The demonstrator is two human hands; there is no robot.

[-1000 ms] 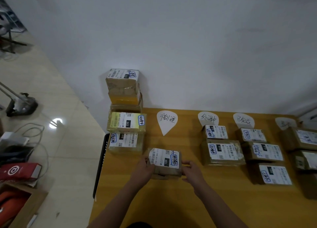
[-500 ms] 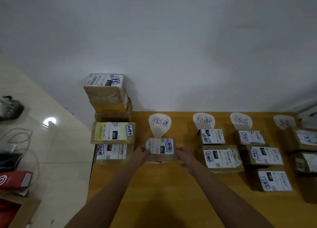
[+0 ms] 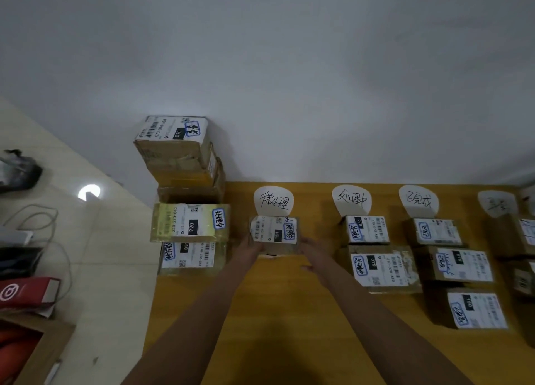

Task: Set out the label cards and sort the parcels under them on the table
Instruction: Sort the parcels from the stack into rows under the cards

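Four cards (image 3: 351, 200) lie in a row along the back of the table (image 3: 289, 312). My left hand (image 3: 249, 245) and right hand (image 3: 312, 251) hold a parcel (image 3: 274, 234) just before the leftmost card (image 3: 273, 201). A stack (image 3: 188, 196) stands left of it; parcel columns (image 3: 367, 232) lie before the other cards.

A parcel-sorting room: labelled parcels (image 3: 373, 269) rowed under label cards (image 3: 351, 199).
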